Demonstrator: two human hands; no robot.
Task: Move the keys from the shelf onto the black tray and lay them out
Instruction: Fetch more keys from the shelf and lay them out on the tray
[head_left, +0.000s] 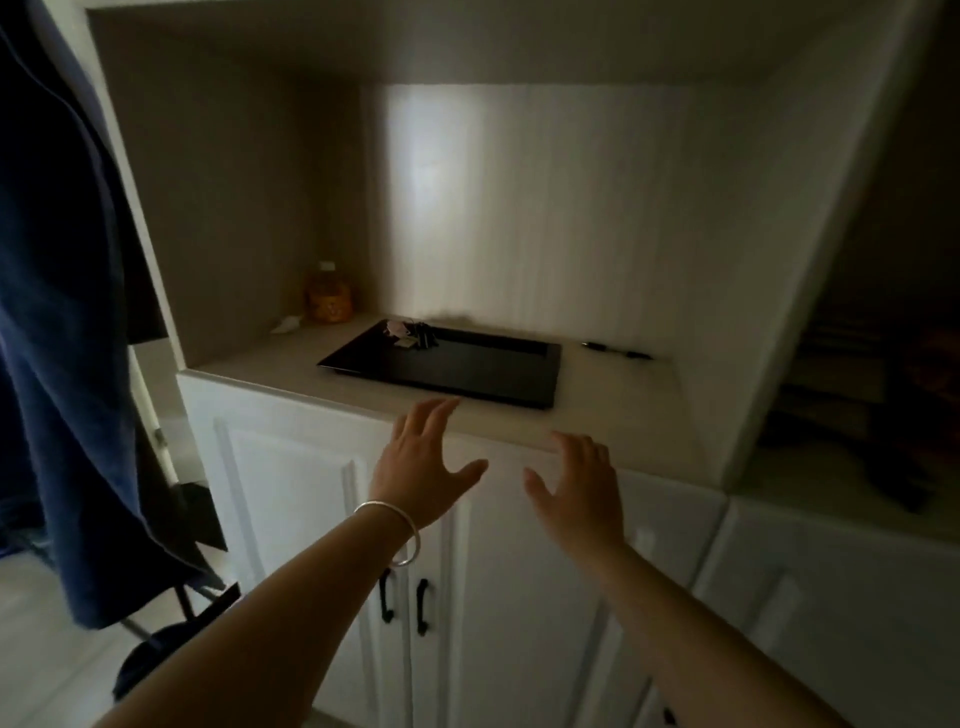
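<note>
A flat black tray (467, 371) lies on the pale shelf (613, 410) of a white alcove. A bunch of dark keys with a pale tag (411, 335) rests on the tray's far left corner. My left hand (423, 460), with a silver bangle on the wrist, is raised in front of the shelf's front edge with fingers spread and nothing in it. My right hand (579, 483) hovers beside it, also spread and holding nothing. Both hands are short of the tray and apart from the keys.
A dark pen (615, 351) lies on the shelf right of the tray. An orange jar (328, 299) and a small white object (285, 325) sit at the back left. White cabinet doors with black handles (422, 605) are below. Blue cloth (67, 312) hangs at left.
</note>
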